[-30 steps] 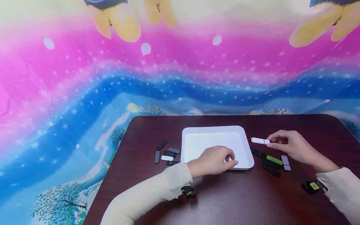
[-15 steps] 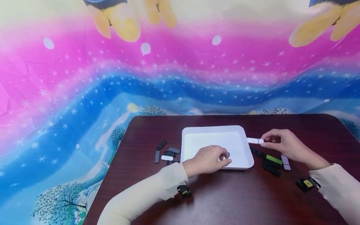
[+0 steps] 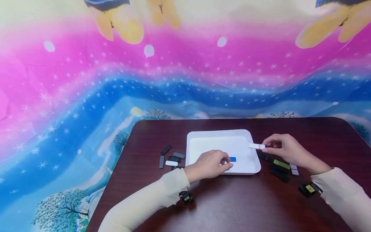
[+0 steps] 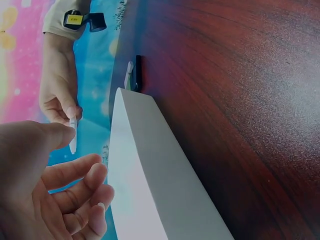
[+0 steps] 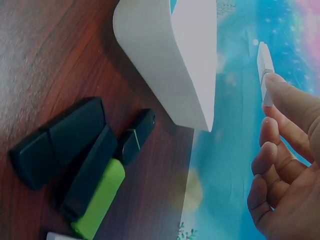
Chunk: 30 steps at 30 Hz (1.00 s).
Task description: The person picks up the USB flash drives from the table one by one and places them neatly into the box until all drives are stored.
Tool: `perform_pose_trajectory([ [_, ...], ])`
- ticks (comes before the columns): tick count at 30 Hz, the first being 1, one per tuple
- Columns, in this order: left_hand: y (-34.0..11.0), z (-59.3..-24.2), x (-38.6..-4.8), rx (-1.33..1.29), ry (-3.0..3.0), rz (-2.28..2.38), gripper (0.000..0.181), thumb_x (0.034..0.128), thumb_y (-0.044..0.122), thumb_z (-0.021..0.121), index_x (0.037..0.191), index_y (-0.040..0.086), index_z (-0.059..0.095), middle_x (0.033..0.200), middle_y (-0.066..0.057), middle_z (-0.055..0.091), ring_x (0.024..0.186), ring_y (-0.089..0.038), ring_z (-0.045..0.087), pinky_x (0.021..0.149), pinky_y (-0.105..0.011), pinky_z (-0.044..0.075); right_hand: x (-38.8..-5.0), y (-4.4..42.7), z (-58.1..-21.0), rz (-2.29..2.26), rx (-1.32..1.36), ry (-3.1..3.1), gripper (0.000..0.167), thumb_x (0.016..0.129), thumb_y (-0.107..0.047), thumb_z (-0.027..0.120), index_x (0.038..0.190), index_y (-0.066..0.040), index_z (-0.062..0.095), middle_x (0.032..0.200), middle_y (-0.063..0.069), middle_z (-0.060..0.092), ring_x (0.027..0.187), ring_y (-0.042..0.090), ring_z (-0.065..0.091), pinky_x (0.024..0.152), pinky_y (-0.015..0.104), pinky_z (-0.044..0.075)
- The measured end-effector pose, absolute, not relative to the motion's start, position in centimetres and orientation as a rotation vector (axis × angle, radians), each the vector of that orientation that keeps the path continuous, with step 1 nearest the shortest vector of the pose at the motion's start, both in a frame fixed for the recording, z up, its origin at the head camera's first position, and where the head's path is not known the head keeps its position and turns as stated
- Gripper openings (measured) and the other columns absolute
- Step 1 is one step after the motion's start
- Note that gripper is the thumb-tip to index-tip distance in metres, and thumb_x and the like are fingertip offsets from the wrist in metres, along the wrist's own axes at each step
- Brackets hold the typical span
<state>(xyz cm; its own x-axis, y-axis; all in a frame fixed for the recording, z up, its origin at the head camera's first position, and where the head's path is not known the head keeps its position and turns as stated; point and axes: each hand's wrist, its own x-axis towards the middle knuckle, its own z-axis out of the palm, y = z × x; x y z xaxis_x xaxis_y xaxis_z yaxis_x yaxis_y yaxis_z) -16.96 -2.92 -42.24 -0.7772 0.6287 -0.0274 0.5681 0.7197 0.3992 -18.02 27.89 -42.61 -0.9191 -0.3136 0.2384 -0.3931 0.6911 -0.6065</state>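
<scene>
A printed cloth backdrop (image 3: 162, 64), pink and blue with white snowflakes, fills the upper frame; figures along its top edge are cut off. The dark red table (image 3: 246, 203) spans the lower half, its near edge out of frame. Two cream sleeves (image 3: 145, 199) are cut off at the bottom left and lower right.

Centre right sits a white tray (image 3: 215, 141), its near left corner hidden by the left hand (image 3: 209, 164). That hand's fingers are loosely curled, with nothing seen in them. The right hand (image 3: 287, 149), right of the tray, pinches a white USB stick (image 3: 256, 146) between thumb and fingers — its free end crosses the tray's right rim in the head view.

A black wrist camera (image 3: 186, 197) shows at each cuff. Right of the tray, a green USB stick (image 3: 281, 164) lies against black USB sticks (image 3: 279, 176); a pale lilac stick (image 3: 294, 171) is partly covered by the right wrist.

Left of the tray lie grey, black and white sticks (image 3: 171, 163), the lowest hard to make out beside the sleeve. A blue USB stick (image 3: 233, 159) lies in the tray, partly hidden by the left fingers — contact cannot be determined.
</scene>
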Motion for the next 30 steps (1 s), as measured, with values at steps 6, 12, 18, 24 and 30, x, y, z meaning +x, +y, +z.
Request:
perform_pose_trajectory([
  [6, -3.3, -42.3, -17.3, 0.952, 2.777, 0.585, 0.022, 0.0985, 0.038, 0.064, 0.100, 0.020, 0.075, 0.079, 0.012, 0.063, 0.068, -0.002, 0.051, 0.059, -0.016, 0.041, -18.4, 26.9, -42.5, 1.034, 0.574, -2.824, 0.013, 0.084, -0.011, 0.082, 0.094, -0.010, 0.075, 0.079, -0.001, 0.062, 0.063, 0.007, 0.044, 0.055, 0.023, 0.038],
  [12, -3.8, -42.3, -17.4, 0.945, 2.782, 0.586, 0.022, 0.0985, 0.039, 0.064, 0.099, 0.020, 0.075, 0.079, 0.012, 0.064, 0.068, -0.002, 0.051, 0.059, -0.016, 0.040, -18.5, 26.3, -42.5, 1.051, 0.569, -2.874, 0.014, 0.084, -0.013, 0.082, 0.095, -0.010, 0.075, 0.080, 0.001, 0.063, 0.066, 0.008, 0.046, 0.056, 0.023, 0.040],
  [18, -4.3, -42.7, -17.5, 0.930, 2.779, 0.598, 0.021, 0.0986, 0.038, 0.064, 0.099, 0.021, 0.075, 0.079, 0.012, 0.064, 0.068, -0.001, 0.052, 0.059, -0.017, 0.041, -18.5, 25.7, -42.7, 1.068, 0.577, -2.902, 0.015, 0.084, -0.012, 0.082, 0.096, -0.009, 0.075, 0.080, 0.001, 0.062, 0.069, 0.008, 0.047, 0.058, 0.023, 0.040],
  [24, -4.6, -42.9, -17.9, 0.920, 2.781, 0.606, 0.020, 0.0984, 0.038, 0.065, 0.099, 0.020, 0.075, 0.078, 0.012, 0.064, 0.068, -0.001, 0.052, 0.059, -0.017, 0.042, -18.7, 25.0, -43.0, 1.052, 0.552, -2.871, 0.014, 0.085, -0.012, 0.081, 0.097, -0.009, 0.075, 0.079, 0.001, 0.060, 0.068, 0.010, 0.045, 0.058, 0.024, 0.038],
  [30, -5.1, -43.0, -18.3, 0.916, 2.803, 0.584, 0.022, 0.0991, 0.038, 0.063, 0.101, 0.019, 0.075, 0.078, 0.010, 0.063, 0.067, -0.003, 0.052, 0.059, -0.018, 0.041, -18.9, 24.4, -43.0, 1.065, 0.529, -2.860, 0.012, 0.085, -0.011, 0.080, 0.096, -0.010, 0.075, 0.080, 0.002, 0.058, 0.068, 0.012, 0.045, 0.058, 0.025, 0.038],
])
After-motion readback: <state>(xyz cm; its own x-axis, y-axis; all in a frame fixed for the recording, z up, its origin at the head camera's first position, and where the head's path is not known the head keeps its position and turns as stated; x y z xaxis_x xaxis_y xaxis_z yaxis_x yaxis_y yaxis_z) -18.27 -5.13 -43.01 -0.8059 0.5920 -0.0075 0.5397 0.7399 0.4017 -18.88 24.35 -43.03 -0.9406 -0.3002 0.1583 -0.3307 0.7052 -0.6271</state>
